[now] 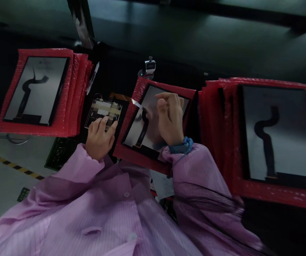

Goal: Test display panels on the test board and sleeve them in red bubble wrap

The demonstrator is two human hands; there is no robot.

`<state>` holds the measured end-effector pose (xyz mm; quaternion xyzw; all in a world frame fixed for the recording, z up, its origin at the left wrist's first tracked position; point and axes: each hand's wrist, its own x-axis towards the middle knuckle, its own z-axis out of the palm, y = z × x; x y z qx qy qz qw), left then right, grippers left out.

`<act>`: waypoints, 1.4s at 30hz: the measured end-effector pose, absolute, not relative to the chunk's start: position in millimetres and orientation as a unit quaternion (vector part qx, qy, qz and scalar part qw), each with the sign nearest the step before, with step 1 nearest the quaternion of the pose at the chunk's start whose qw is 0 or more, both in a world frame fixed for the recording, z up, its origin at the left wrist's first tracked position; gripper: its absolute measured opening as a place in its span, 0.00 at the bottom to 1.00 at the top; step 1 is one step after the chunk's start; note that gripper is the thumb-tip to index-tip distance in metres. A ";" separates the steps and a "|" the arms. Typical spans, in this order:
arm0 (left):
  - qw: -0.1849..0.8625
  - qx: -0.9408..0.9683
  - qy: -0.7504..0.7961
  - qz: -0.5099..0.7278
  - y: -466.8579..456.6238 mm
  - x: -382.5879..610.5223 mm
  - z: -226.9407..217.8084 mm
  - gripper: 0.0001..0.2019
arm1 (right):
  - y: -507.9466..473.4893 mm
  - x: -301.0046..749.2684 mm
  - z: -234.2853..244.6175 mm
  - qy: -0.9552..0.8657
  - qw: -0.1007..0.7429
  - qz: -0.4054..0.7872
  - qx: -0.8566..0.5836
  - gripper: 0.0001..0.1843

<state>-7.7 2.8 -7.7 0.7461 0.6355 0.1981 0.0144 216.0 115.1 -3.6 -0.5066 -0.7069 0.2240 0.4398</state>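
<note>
here, left hand [99,138] splayed on the circuit board [103,108]; right hand [170,120] curled over the screen [151,132], grip unclear.

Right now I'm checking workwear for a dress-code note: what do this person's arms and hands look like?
The left hand and right hand are ungloved. The left sleeve and right sleeve are long, pale purple and finely striped, with gathered cuffs. A blue, ruffled wristband circles the right wrist.

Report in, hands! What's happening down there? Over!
Left hand: at circuit board. Right hand: over middle screen, half-curled, hold unclear. Screen: lying on red wrap, partly hidden by that hand.
</note>
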 end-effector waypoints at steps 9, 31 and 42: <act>0.058 0.789 0.530 0.307 -10.2 0.8 -13.1 0.16 | -12.4 248.6 -5.7 -0.583 0.379 0.254 -0.672 0.24; 0.336 0.615 0.504 0.505 60.3 16.7 51.7 0.28 | -15.9 176.1 71.4 -0.483 0.604 0.483 -0.411 0.25; 0.443 0.611 0.420 0.505 73.8 3.5 55.7 0.31 | -23.0 146.3 26.0 -0.568 0.462 0.531 -0.426 0.39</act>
